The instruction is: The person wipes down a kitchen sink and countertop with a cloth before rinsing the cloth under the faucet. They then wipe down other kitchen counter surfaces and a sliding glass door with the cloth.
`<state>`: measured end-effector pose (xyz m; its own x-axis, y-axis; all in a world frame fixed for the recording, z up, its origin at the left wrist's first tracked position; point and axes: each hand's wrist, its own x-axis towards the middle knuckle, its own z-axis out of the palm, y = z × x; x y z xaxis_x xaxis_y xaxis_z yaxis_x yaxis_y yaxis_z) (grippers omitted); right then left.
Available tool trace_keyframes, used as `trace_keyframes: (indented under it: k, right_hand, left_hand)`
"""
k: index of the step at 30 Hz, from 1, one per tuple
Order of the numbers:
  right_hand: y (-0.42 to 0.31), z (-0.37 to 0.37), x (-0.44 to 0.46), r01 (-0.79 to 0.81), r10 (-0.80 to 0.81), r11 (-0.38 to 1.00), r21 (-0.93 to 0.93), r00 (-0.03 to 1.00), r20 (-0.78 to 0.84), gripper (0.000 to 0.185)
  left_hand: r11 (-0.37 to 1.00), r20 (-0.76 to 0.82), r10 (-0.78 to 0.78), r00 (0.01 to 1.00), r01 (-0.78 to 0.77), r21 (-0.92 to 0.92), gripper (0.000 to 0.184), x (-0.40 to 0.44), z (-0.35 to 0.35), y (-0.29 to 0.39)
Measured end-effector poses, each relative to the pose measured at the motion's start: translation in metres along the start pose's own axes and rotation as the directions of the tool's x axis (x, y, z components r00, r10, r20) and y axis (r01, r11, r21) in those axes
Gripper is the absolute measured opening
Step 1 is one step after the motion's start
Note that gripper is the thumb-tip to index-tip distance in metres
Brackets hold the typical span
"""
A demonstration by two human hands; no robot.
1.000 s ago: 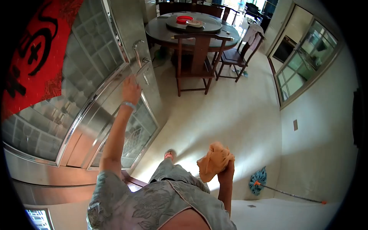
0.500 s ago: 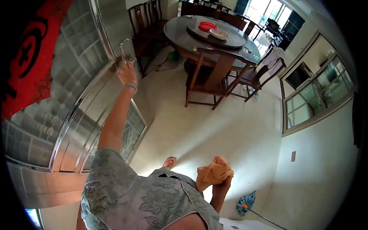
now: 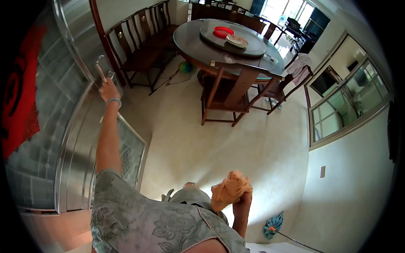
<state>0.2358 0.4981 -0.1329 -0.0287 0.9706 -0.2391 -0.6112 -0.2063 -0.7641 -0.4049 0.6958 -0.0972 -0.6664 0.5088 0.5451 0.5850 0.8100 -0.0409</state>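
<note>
Left hand (image 3: 109,90): at lower end of metal handle (image 3: 100,67) on door (image 3: 78,111), cannot tell how far fingers are closed | Right hand (image 3: 245,197): fingers closed around bunched orange cloth (image 3: 228,190), held before the body, above floor (image 3: 236,147) | Beyond: round table (image 3: 190,40), 1 red dish (image 3: 223,31), 1 plate (image 3: 237,41)

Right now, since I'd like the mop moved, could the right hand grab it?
Probably not: the right hand holds an orange cloth, and the mop head rests apart from it on the floor.
</note>
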Motion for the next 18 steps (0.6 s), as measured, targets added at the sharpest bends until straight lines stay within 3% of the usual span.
trace_keyframes:
  k: [1,5,7,8,10,11,12,14,16,18]
  right_hand:
    - [-0.004,0.001,-0.001,-0.016,0.017,1.000,0.015,0.998,-0.066,0.040]
    - [-0.001,0.004,0.001,-0.002,0.002,1.000,0.009,0.999,-0.038,0.046]
    - [0.003,0.006,0.002,0.105,-0.106,0.967,-0.233,0.994,0.009,0.038]
    - [0.001,0.006,0.007,0.114,-0.113,0.967,-0.226,0.993,0.015,0.038]
    - [0.004,0.012,0.013,-0.006,0.006,1.000,-0.001,0.999,-0.032,0.035]
    - [0.004,0.017,0.015,-0.004,0.004,1.000,0.001,1.000,-0.031,0.035]
    - [0.005,0.023,0.017,0.057,-0.063,0.983,-0.173,0.998,-0.028,0.036]
    - [0.012,0.023,0.025,0.114,-0.128,0.935,-0.336,0.992,-0.019,0.036]
    - [0.015,0.016,0.028,0.009,-0.013,0.992,-0.123,0.999,-0.031,0.039]
    - [0.014,0.022,0.031,-0.005,0.002,0.996,-0.085,0.999,-0.043,0.039]
  left_hand:
    - [1.000,0.003,-0.004,1.000,0.004,0.010,0.053,0.001,0.004,-0.003]
    - [0.994,-0.006,0.002,1.000,-0.001,0.111,0.062,0.013,0.020,-0.025]
    - [0.996,0.018,-0.006,1.000,0.004,0.087,0.068,0.019,0.018,-0.028]
    - [0.997,0.030,-0.009,0.999,0.007,0.075,0.071,0.021,0.014,-0.029]
    - [0.997,0.136,-0.029,0.990,0.020,0.069,0.083,0.023,0.009,-0.031]
    - [0.998,0.133,-0.029,0.991,0.020,0.068,0.083,0.025,0.008,-0.033]
    - [0.998,0.157,-0.034,0.987,0.025,0.058,0.090,0.028,0.012,-0.035]
    - [0.998,0.179,-0.032,0.983,0.024,0.050,0.097,0.036,0.021,-0.037]
    - [0.999,0.245,-0.046,0.968,0.042,0.020,0.107,0.043,0.022,-0.046]
    - [0.999,0.276,-0.049,0.960,0.041,0.035,0.110,0.051,0.027,-0.052]
